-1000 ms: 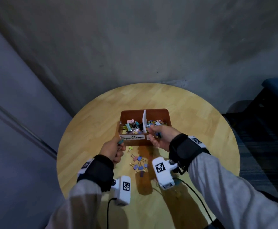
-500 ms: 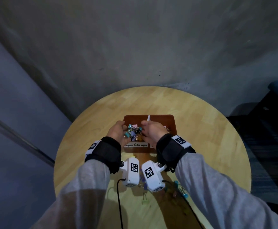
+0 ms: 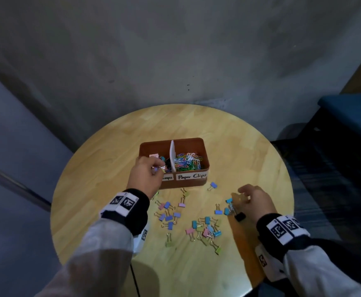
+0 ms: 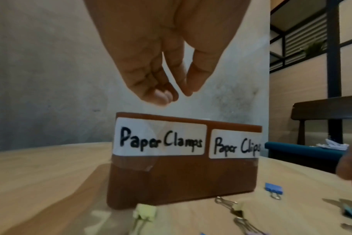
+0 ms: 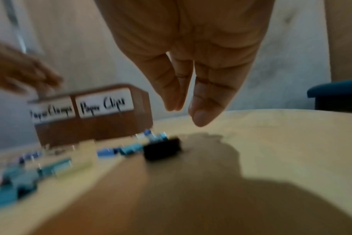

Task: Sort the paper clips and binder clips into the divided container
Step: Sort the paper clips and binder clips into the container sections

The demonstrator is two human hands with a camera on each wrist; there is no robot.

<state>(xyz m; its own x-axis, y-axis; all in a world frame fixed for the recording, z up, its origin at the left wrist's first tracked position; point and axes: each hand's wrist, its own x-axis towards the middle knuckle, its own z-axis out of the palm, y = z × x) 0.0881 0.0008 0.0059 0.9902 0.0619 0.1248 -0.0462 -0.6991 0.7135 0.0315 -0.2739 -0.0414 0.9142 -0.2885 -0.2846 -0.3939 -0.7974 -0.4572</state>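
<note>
A brown divided container [image 3: 188,183] stands mid-table, labelled "Paper Clamps" on the left and "Paper Clips" on the right [image 4: 181,179]. Coloured paper clips [image 3: 188,161] fill the right half; binder clips [image 3: 157,157] lie in the left half. My left hand [image 3: 157,169] hovers over the left half's front rim, its fingers loosely bunched with nothing visible between them [image 4: 180,95]. My right hand [image 3: 239,198] hangs over the table to the right, fingers relaxed and empty [image 5: 186,114], just above a black binder clip [image 3: 239,216]. Several loose binder clips [image 3: 169,213] lie in front of the container.
The round wooden table [image 3: 111,168] stands close to a grey wall. A blue seat [image 3: 351,112] is off to the right. A second heap of binder clips [image 3: 205,228] lies near the front, and a black cable [image 3: 134,279] crosses the near edge.
Both hands were over the container's left half. The right hand has since pulled back to the loose clips on the right. The left hand stays over the left half.
</note>
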